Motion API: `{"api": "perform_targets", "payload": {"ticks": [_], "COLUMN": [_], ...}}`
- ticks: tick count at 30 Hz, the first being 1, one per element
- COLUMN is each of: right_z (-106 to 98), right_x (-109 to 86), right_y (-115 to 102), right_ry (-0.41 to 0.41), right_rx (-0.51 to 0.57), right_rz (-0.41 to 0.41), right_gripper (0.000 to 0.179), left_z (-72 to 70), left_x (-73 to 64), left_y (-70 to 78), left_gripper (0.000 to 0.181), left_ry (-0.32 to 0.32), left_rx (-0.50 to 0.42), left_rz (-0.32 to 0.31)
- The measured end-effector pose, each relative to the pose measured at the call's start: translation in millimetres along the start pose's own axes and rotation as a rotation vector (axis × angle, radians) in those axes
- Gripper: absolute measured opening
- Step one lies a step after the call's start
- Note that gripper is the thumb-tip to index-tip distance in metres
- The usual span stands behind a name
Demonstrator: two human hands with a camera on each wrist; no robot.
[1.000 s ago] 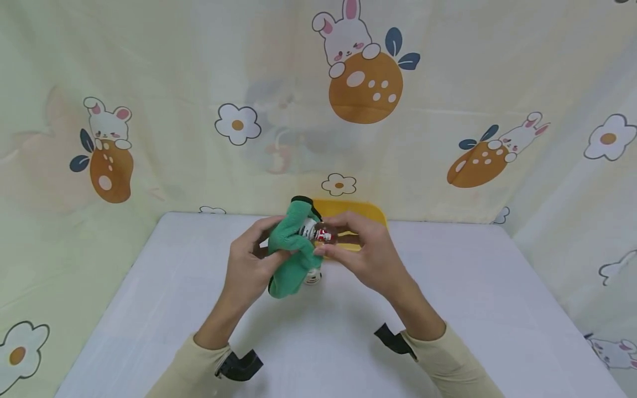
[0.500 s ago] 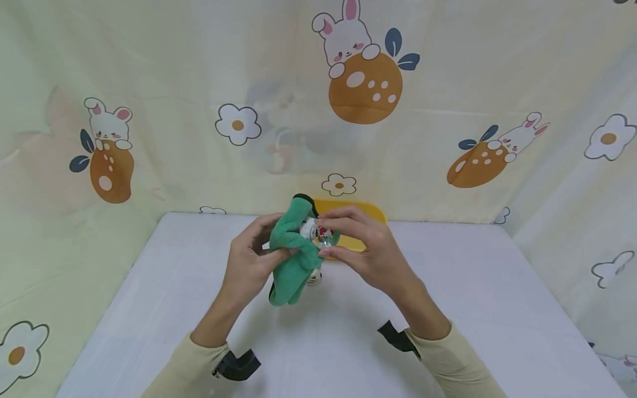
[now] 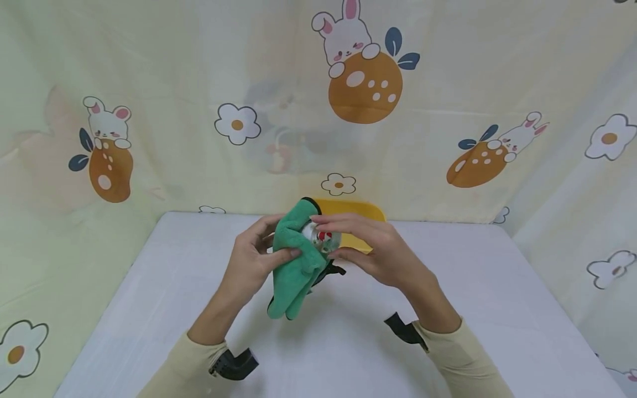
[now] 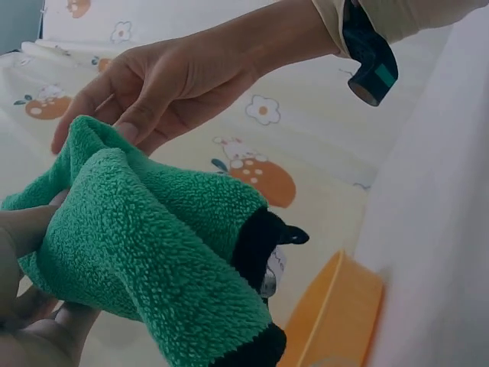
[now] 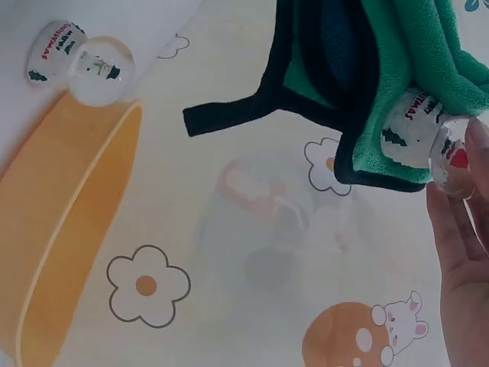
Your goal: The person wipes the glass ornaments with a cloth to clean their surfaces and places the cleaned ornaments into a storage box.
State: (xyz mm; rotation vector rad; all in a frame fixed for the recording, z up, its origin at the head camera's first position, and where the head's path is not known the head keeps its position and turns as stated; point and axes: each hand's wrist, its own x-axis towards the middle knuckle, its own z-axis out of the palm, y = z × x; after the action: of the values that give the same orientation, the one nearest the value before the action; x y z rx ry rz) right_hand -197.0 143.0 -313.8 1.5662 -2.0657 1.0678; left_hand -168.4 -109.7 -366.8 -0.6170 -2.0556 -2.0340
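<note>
With my left hand (image 3: 252, 261) I grip the green cloth (image 3: 298, 268) bunched against the snow globe (image 3: 324, 237), which sits just right of my left thumb, while my right hand (image 3: 385, 247) pinches its clear dome between thumb and fingers, the yellow bin (image 3: 360, 209) standing beyond my fingertips.

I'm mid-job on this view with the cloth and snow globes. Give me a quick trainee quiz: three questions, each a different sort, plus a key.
1. Multiple choice: what is the right hand nearest to?
A) the curtain
B) the clear dome of a snow globe
C) the tabletop
2. True or false: the left hand holds a dark-edged green cloth.
3. Count: how many snow globes show in the right wrist view?

Key:
1. B
2. True
3. Two: one against the cloth, and a second globe near the yellow container.
</note>
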Motion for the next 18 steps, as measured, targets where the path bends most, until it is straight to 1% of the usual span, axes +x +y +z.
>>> {"api": "perform_targets", "payload": {"ticks": [2, 4, 9, 13, 18], "right_z": [1, 3, 11, 17, 22], "right_x": [-0.3, -0.3, 0.6, 2.4, 2.6], "right_y": [0, 0, 0, -2, -5], "right_ry": [0.015, 0.049, 0.173, 0.256, 0.314], "right_rx": [0.009, 0.009, 0.031, 0.055, 0.057], "right_rz": [0.0, 0.003, 0.044, 0.118, 0.253], "right_gripper": [0.061, 0.06, 0.061, 0.06, 0.05], "left_z": [1.0, 2.1, 6.2, 11.1, 17.4], "left_x": [0.0, -0.7, -2.5, -3.7, -4.9], "left_y": [0.5, 0.4, -1.0, -3.2, -5.7], "left_gripper": [0.053, 0.054, 0.056, 0.056, 0.055], "left_ry": [-0.001, 0.001, 0.026, 0.075, 0.154], "left_rx": [0.002, 0.003, 0.011, 0.038, 0.135], "left_rz": [0.005, 0.018, 0.082, 0.145, 0.25]}}
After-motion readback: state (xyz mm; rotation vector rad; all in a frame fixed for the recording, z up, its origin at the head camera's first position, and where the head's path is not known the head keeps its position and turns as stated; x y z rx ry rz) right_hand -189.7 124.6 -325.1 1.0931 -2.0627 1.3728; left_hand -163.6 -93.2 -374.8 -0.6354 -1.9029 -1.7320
